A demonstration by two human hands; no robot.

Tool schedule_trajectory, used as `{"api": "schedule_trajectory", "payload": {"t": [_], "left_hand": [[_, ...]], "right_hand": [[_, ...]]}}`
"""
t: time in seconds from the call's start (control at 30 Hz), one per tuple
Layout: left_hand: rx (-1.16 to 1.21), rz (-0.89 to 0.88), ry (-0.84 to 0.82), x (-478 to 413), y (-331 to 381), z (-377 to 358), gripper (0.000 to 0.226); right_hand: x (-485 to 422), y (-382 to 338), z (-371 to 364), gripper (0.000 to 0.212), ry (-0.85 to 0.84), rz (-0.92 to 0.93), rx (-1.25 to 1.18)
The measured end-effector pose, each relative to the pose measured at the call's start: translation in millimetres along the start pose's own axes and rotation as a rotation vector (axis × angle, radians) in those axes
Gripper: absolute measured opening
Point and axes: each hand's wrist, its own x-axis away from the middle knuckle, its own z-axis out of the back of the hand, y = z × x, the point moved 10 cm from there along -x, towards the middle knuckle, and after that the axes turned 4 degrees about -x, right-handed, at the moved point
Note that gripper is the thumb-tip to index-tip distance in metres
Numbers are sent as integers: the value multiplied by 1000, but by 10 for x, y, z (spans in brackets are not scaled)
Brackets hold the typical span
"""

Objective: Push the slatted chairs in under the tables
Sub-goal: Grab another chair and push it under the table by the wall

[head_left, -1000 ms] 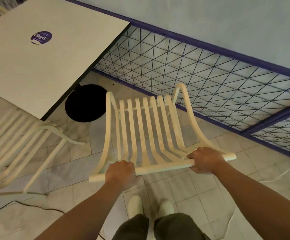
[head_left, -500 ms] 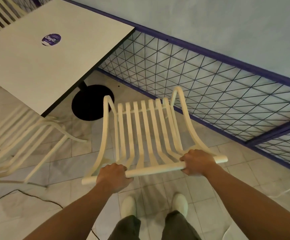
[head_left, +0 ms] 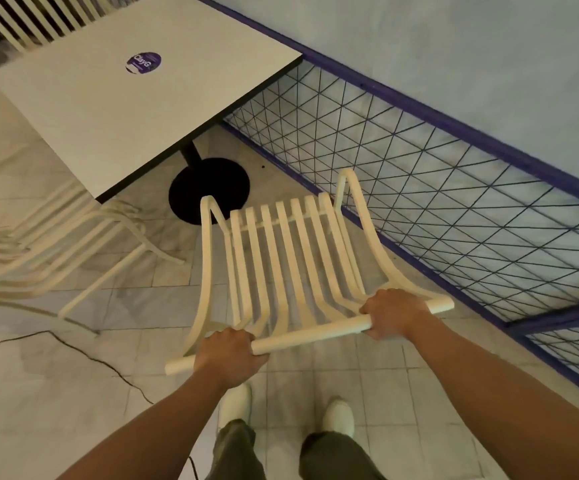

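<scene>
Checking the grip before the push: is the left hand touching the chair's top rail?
Touching. The head view shows the left hand curled round the top rail of the slatted chair; the right hand grips it too.

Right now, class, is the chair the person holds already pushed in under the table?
No: the chair in the left hand and right hand stops short of the table edge.

A purple-framed wire-mesh fence (head_left: 437,188) lines the pale blue wall (head_left: 454,46) — a black cable (head_left: 87,354) crosses the tiled floor (head_left: 39,410).
</scene>
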Motion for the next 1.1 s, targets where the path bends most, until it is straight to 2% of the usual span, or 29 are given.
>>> {"api": "schedule_trajectory", "payload": {"t": [0.23,0.4,0.57,0.73,1.1], "left_hand": [[-2,40,-18,17,183,15,51],[66,-14,-99,-53,178,-81,54],[138,-73,-133,-85,191,-99,47],[163,-96,-134,-122,210,-146,42],[177,-86,-132,-123,188,-156,42]], "right_hand": [[-94,154,102,36,2,35,47],[-115,139,77,35,8,39,73],[-128,131,63,39,9,16,72],[-139,136,45,31,-49,-21,48],[-143,101,29,54,-117,0,78]]}}
